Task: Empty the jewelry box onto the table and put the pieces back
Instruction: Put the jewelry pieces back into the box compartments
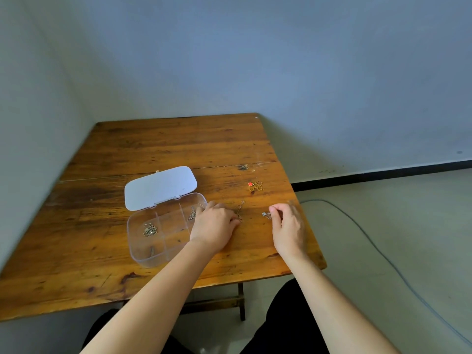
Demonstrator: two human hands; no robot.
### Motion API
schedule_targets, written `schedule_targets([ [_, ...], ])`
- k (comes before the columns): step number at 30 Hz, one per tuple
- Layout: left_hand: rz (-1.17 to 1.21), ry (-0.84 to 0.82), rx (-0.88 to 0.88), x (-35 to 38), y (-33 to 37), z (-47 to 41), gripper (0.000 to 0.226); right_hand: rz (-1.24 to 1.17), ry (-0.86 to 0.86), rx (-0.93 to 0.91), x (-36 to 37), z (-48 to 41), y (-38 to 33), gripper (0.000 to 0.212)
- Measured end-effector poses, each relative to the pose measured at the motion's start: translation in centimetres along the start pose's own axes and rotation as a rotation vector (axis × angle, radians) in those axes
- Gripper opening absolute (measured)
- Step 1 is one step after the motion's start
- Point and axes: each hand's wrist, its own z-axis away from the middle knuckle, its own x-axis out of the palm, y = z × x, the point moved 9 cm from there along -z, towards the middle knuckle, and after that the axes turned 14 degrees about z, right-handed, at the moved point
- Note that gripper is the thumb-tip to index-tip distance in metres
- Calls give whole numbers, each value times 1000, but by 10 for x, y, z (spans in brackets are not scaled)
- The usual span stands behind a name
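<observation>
- My left hand rests on the wooden table just right of the open jewelry box, fingertips closing on the near end of a thin chain; I cannot tell whether it is fully pinched.
- The chain's long axis runs away from me, slightly rightward.
- My right hand pinches a small silver piece between thumb and forefinger.
- A red-stoned gold piece lies farther off, nearer my right hand.
- The box, some pieces already inside, sits to the left of both hands.
</observation>
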Motion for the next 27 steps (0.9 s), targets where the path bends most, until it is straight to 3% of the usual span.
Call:
schedule_targets([
  [6, 248, 167, 25, -25, 3, 4, 24, -141, -119, 182, 5, -4, 13, 22],
  [10, 781, 224, -83, -49, -12, 8, 13, -389, -164, 342, -1, -15, 8, 22],
  [13, 1128, 324, -177, -77, -27, 12, 18, -582, -171, 407, -8, -26, -15, 21],
  [19, 1273, 586, -156, -165, -53, 29, 14, -843, -235, 354, -18, -45, -89, 12],
  [27, 1365, 683, -38, -245, -73, 61, 9, -963, -381, 273, -3, -43, -166, 10],
])
